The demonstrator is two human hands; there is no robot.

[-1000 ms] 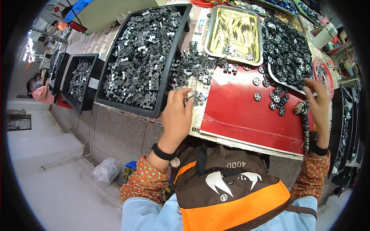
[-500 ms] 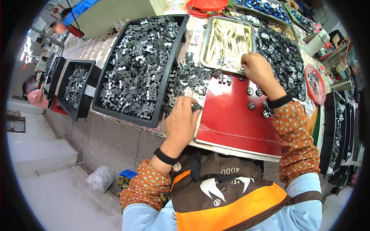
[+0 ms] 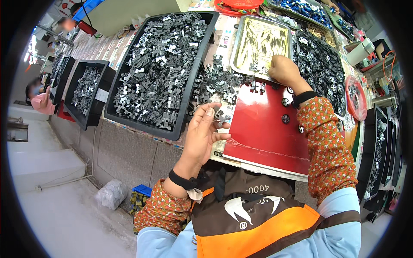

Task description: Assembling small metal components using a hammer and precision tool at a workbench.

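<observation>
My left hand [image 3: 201, 135] is raised over the table's near edge, left of a red board [image 3: 266, 142]. Its fingers pinch a small black-and-silver plastic part [image 3: 222, 117]. My right hand [image 3: 285, 72] is closed at the near right corner of a metal tray [image 3: 235, 64], which holds thin gold-coloured pins [image 3: 261, 41]. Its fingertips are turned away, hiding whatever they hold. Beside that hand, several small black wheels with silver hubs [image 3: 285, 118] lie on the red board. More black-and-silver parts [image 3: 257, 87] sit at the board's far edge.
A large black bin [image 3: 177, 133] full of black-and-silver parts stands at left, with a loose pile [image 3: 217, 81] beside it. A smaller black bin [image 3: 81, 116] is farther left. Heaped black wheels [image 3: 320, 73] and a red round tray [image 3: 360, 109] are at right. Another person [image 3: 41, 101] is far left.
My left hand has lifted from the loose pile and turned, now with a small part showing in its fingers. My right hand stays by the tray's corner. The whole view has shifted slightly.
</observation>
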